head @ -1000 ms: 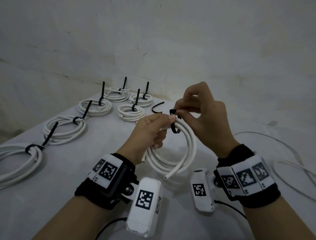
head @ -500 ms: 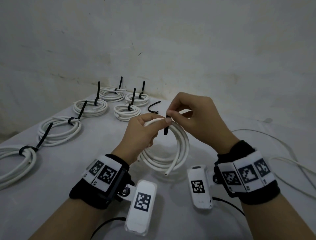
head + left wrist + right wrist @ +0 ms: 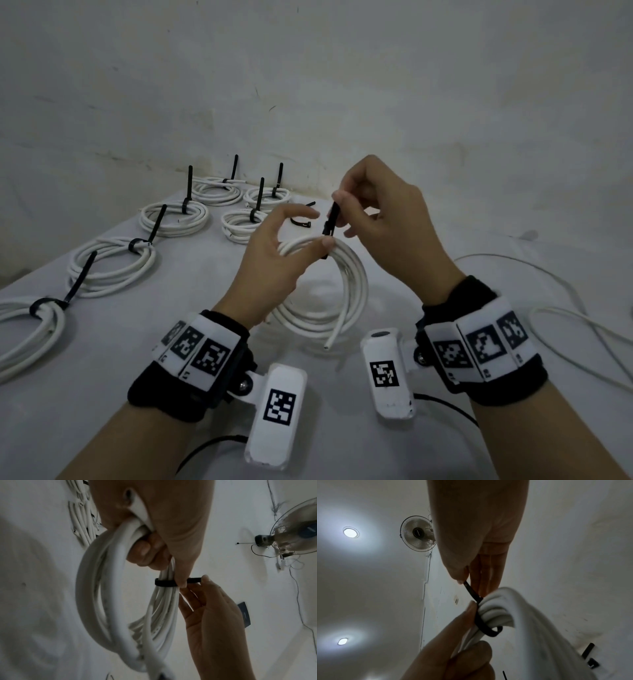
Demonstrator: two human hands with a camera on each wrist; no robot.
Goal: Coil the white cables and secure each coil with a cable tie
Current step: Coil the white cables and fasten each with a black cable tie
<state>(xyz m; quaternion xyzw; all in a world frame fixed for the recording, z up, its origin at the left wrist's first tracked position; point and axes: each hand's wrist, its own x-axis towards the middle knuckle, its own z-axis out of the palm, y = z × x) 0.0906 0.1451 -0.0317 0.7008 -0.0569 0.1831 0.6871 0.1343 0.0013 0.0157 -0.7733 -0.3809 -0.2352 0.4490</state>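
I see my right hand [image 3: 387, 219] raised over the bench [image 3: 102, 359], wrist bent down, thumb and forefinger pinching the free tail of a black cable tie [image 3: 331, 222]; its other fingers [image 3: 356, 233] hang loosely curled just beside the tail. The tie's loop wraps the bundle directly below that pinch. My left hand [image 3: 274, 260] comes in from the opposite side, palm turned inward; its lower fingers [image 3: 145, 550] curl round the strands of the white cable coil [image 3: 342, 291], its thumb tip presses the coil beside the tie, and the forefinger arches free above. The coil hangs from those fingers, its cut end pointing down toward my wrists.

Beyond my left fingers lie six tied coils [image 3: 113, 267], each with a black tie tail sticking up. One spare tie [image 3: 301, 221] lies just past my fingertips. To the outside of my right hand, loose white cable [image 3: 565, 308] trails across the bench.
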